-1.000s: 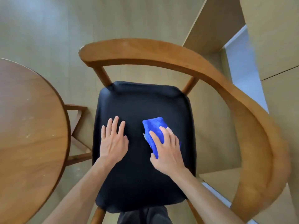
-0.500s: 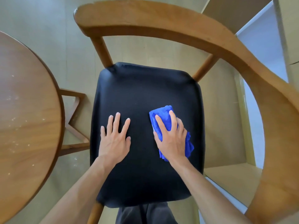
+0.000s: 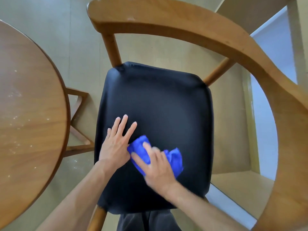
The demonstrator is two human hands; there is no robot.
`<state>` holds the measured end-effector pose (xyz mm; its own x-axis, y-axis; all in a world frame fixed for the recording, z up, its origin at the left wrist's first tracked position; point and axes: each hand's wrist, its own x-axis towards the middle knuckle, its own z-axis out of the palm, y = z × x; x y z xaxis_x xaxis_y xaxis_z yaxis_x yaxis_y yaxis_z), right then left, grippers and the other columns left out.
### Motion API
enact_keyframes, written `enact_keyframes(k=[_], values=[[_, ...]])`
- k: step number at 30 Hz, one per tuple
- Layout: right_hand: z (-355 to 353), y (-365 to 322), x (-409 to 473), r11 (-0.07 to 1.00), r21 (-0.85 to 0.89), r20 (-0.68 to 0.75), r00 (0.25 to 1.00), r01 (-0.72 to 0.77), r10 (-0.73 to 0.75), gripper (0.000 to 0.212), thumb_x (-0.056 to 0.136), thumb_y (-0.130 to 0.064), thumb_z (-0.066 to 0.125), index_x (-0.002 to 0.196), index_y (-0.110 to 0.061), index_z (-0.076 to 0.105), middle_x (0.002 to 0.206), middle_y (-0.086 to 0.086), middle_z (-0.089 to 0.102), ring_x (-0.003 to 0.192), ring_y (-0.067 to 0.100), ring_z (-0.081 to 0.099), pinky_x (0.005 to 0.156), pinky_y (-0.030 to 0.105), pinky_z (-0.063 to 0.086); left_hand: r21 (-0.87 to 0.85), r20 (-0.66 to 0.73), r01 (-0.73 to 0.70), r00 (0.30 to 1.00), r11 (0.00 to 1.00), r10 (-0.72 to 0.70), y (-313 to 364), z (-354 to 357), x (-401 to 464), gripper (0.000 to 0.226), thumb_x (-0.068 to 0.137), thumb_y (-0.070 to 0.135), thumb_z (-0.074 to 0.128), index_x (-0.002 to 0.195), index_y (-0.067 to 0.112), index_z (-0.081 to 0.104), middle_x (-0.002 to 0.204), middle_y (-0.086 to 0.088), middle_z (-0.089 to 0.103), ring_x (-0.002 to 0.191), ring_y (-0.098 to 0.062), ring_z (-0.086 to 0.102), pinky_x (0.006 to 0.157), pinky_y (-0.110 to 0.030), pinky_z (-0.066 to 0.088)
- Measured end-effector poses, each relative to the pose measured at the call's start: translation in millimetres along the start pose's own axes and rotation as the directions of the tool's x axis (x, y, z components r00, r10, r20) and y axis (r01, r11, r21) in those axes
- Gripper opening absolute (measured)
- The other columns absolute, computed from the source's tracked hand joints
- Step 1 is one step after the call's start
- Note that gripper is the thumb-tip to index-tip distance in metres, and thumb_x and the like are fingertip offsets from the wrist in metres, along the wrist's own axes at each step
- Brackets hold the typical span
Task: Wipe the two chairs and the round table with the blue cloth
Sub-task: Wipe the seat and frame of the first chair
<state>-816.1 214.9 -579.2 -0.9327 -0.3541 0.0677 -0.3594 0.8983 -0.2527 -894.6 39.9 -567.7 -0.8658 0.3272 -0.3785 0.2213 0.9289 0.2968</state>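
I look down on a wooden chair with a black padded seat (image 3: 163,100) and a curved wooden backrest (image 3: 191,25). My right hand (image 3: 156,169), blurred by motion, presses the crumpled blue cloth (image 3: 175,157) onto the near middle of the seat. The cloth's left edge touches my left hand (image 3: 116,144), which lies flat on the seat with fingers spread and nothing in it. The round wooden table (image 3: 30,104), dotted with pale specks, fills the left side. Only one chair is in view.
The table's wooden base struts (image 3: 78,114) show between table edge and seat. Beige floor (image 3: 50,27) lies beyond the chair. A pale wall or cabinet (image 3: 275,52) stands behind the backrest at right. My dark trousers (image 3: 146,220) touch the seat's front edge.
My right hand slid the cloth leftward and nearer, from the seat's right half to beside my left hand. The view shifted closer to the chair; my left hand stayed flat on the seat.
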Motion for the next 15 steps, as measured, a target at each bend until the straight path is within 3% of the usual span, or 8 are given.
enact_keyframes(k=[2,5,6,8,10,12,13,15], values=[[-0.5,7.8,-12.6,0.982,-0.004,0.069,0.979,0.191,-0.19,0.064,0.082,0.003,0.034,0.133,-0.032,0.049,0.138,0.015,0.04,0.092,0.03,0.051,0.07,0.038,0.047,0.028,-0.003,-0.076,0.997,0.997,0.076,-16.2,-3.8,-4.4,0.089,0.061,0.0,0.074,0.141,0.018,0.038,0.153,-0.014,0.032,0.141,-0.037,0.026,0.099,-0.055,0.045],[-13.8,74.8,28.2,0.903,-0.06,0.122,0.901,0.426,-0.417,0.074,0.077,0.008,0.028,0.134,-0.035,0.044,0.139,0.012,0.041,0.09,0.031,0.048,0.064,0.038,0.046,0.022,-0.038,-0.02,0.999,1.0,0.02,-26.8,-9.8,-7.9,0.083,0.06,-0.005,0.074,0.137,0.016,0.049,0.149,-0.013,0.038,0.137,-0.038,0.032,0.095,-0.057,0.047],[-17.9,95.1,54.2,0.932,-0.078,0.128,0.931,0.354,-0.343,0.07,0.079,0.005,0.033,0.134,-0.036,0.044,0.139,0.013,0.044,0.091,0.033,0.049,0.065,0.04,0.047,0.01,-0.041,0.009,0.999,1.0,-0.008,-24.3,-10.1,-9.1,0.081,0.063,-0.004,0.073,0.138,0.016,0.049,0.151,-0.012,0.036,0.138,-0.038,0.03,0.097,-0.058,0.045],[-25.1,114.6,117.2,0.999,-0.012,0.069,0.997,-0.042,0.043,0.054,0.088,-0.008,0.044,0.136,-0.033,0.047,0.14,0.014,0.047,0.097,0.038,0.051,0.077,0.047,0.048,-0.024,-0.039,0.042,0.998,0.999,-0.043,-17.5,-6.8,-10.0,0.08,0.069,-0.005,0.069,0.142,0.017,0.044,0.155,-0.01,0.027,0.143,-0.036,0.019,0.104,-0.059,0.037],[-23.6,114.0,172.4,0.941,-0.017,-0.034,0.94,-0.339,0.338,0.061,0.082,-0.003,0.052,0.138,-0.028,0.049,0.147,0.016,0.039,0.098,0.04,0.047,0.082,0.049,0.045,-0.057,-0.027,0.055,0.998,0.997,-0.056,-15.8,-3.6,-10.7,0.081,0.072,-0.005,0.066,0.145,0.018,0.039,0.158,-0.007,0.02,0.146,-0.033,0.01,0.109,-0.057,0.029],[-18.5,99.3,192.5,0.929,-0.045,-0.078,0.929,-0.366,0.362,0.067,0.075,0.002,0.057,0.136,-0.024,0.05,0.147,0.018,0.038,0.093,0.039,0.048,0.078,0.047,0.046,-0.081,-0.011,0.062,0.998,0.995,-0.063,-17.9,-5.3,-9.4,0.08,0.075,-0.003,0.064,0.147,0.016,0.035,0.159,-0.005,0.017,0.148,-0.029,0.006,0.113,-0.055,0.027],[-11.6,90.9,184.0,0.953,-0.035,-0.096,0.951,-0.299,0.295,0.066,0.072,0.003,0.058,0.132,-0.022,0.054,0.144,0.019,0.042,0.089,0.039,0.049,0.073,0.046,0.047,-0.092,-0.004,0.071,0.997,0.993,-0.071,-18.6,-5.6,-9.0,0.079,0.076,-0.002,0.064,0.147,0.014,0.033,0.16,-0.003,0.016,0.148,-0.028,0.005,0.114,-0.054,0.028],[-4.5,59.4,130.1,1.0,-0.01,-0.042,0.999,-0.018,0.018,0.06,0.074,0.003,0.051,0.128,-0.024,0.058,0.141,0.018,0.045,0.086,0.037,0.051,0.068,0.041,0.044,-0.125,0.007,0.09,0.996,0.988,-0.09,-18.8,-7.3,-9.1,0.078,0.077,-0.004,0.062,0.147,0.008,0.032,0.159,-0.002,0.017,0.148,-0.025,0.006,0.113,-0.053,0.029]])
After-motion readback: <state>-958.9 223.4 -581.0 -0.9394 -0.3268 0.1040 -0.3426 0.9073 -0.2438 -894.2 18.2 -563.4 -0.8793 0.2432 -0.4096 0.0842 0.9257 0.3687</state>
